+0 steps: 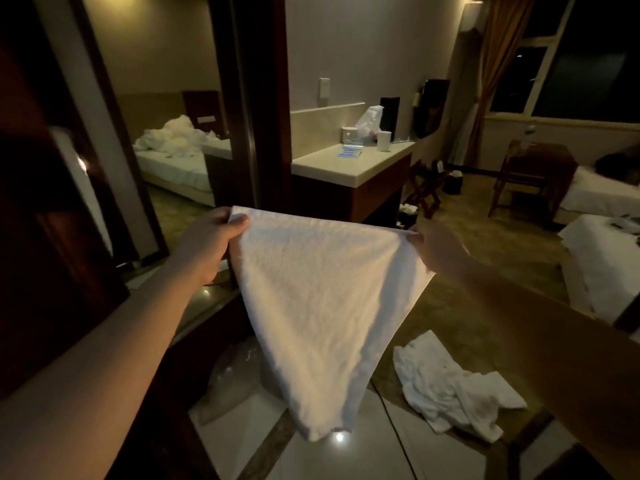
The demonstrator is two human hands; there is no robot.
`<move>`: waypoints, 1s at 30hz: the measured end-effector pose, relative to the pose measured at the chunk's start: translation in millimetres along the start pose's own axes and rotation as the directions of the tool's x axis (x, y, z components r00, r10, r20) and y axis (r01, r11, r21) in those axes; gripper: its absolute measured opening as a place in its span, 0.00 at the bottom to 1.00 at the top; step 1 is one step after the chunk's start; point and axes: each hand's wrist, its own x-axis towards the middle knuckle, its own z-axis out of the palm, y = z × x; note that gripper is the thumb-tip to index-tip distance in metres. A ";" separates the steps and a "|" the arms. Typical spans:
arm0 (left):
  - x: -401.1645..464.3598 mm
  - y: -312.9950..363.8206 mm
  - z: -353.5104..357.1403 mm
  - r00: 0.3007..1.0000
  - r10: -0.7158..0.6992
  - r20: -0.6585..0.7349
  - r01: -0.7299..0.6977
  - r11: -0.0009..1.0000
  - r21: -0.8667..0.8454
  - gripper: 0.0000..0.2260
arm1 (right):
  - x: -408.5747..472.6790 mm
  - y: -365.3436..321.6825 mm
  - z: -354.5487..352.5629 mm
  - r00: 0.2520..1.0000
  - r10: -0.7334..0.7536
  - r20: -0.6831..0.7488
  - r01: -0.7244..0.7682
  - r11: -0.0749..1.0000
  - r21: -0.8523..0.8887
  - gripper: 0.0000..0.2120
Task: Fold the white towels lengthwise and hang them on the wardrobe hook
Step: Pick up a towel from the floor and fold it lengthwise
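Left hand (207, 242) and right hand (438, 249) pinch top corners of white towel (318, 306), frame centre; lengthwise fold looks unfinished, hanging remains; crumpled towel (453, 386) waits lower right.

Dark wardrobe panels (45, 202) crowd close on the left. Ahead, the counter (349, 166) blocks low passage. A crumpled towel (453, 382) and a plastic bag (230, 379) lie on the floor; open air lies rightward, toward the chair (530, 174).
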 end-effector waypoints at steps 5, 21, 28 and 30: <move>-84.6 24.3 -63.1 0.969 0.197 -0.151 -0.159 0.960 0.232 0.05 | -42.6 -53.3 11.6 0.998 -0.040 0.042 0.038 0.999 0.030 0.14; -358.6 8.0 -324.0 0.896 0.093 -0.434 0.096 0.914 0.394 0.12 | -278.1 -325.0 55.5 0.899 -0.242 0.364 0.132 0.944 0.302 0.23; -455.0 22.4 -384.2 0.863 0.009 -0.505 0.133 0.961 0.244 0.13 | -364.6 -431.2 51.4 0.817 -0.351 0.457 0.119 0.879 0.462 0.16; -472.2 27.9 -392.1 0.849 -0.008 -0.528 0.131 0.972 0.195 0.12 | -386.5 -460.0 45.0 0.790 -0.397 0.467 0.120 0.847 0.518 0.18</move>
